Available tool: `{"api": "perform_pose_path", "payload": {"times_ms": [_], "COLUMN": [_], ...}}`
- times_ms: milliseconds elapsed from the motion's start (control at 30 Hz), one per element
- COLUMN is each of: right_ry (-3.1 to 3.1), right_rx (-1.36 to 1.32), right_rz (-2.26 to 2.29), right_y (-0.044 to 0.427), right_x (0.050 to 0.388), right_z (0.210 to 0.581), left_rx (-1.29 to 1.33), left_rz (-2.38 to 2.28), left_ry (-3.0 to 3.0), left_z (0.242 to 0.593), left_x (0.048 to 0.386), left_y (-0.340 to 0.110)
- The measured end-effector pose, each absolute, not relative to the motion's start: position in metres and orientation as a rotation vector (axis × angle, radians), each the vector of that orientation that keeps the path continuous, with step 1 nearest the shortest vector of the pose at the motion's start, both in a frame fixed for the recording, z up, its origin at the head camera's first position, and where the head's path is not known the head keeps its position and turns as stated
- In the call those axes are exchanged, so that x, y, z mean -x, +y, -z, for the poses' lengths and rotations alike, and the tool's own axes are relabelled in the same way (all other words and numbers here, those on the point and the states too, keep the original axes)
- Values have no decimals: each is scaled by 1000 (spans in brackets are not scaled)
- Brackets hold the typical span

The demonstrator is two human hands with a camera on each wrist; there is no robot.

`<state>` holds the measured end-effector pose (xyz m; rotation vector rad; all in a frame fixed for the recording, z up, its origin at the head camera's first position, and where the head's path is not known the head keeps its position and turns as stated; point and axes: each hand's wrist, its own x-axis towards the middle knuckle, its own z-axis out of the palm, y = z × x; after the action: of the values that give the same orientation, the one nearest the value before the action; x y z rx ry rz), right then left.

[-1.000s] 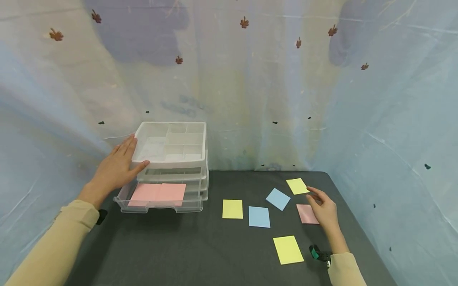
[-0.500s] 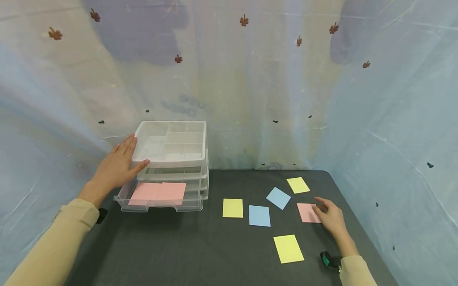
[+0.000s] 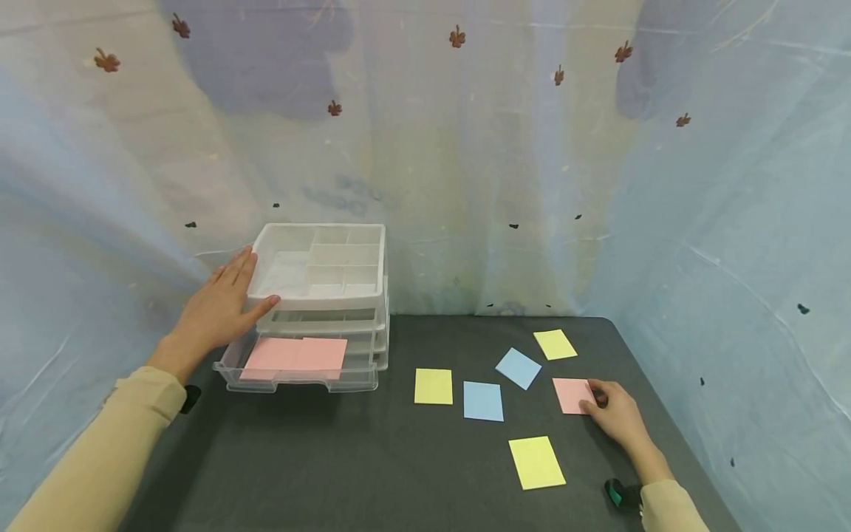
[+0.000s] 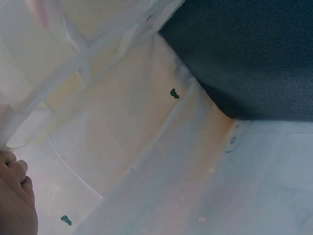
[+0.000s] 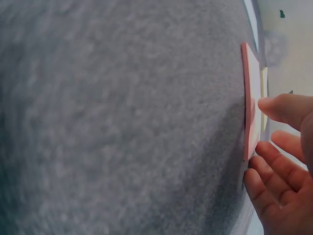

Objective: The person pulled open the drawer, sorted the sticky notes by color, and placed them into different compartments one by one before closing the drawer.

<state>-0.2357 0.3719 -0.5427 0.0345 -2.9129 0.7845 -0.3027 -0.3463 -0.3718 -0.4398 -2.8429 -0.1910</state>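
At ten o'clock on the table (image 3: 372, 473), the left hand (image 3: 216, 314), fingers extended and thumb apart, lies against the drawer unit (image 3: 326, 303), presumably to steady it; its clear drawer (image 3: 362, 380) juts towards six, exposing pink sheets (image 3: 326, 356). At three o'clock the right hand (image 3: 620, 415) curves thumb and fingers at the right edge of the pink pad (image 3: 569, 397); whether it pinches, I cannot tell. The pad lies flat, near-square, without evident long axis, its left edge running roughly eleven to five.

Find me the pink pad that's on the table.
In the head view, the pink pad lies on the right side of the dark table, at the right hand, nearer the camera than the farthest yellow pad.
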Motion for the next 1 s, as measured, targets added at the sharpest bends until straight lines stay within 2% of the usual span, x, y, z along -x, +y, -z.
{"api": "perform_pose_path", "payload": {"times_ms": [567, 1000], "right_ry": [-2962, -3038], "right_rx": [-88, 143], "right_rz": [-714, -871], "right_y": [368, 365], "right_x": [240, 245], "right_z": [540, 533], "left_rx": [443, 435], "left_rz": [191, 185], "left_ry": [-2835, -2836], "left_z": [371, 371], "left_x": [303, 301], "left_y": [-346, -345]}}
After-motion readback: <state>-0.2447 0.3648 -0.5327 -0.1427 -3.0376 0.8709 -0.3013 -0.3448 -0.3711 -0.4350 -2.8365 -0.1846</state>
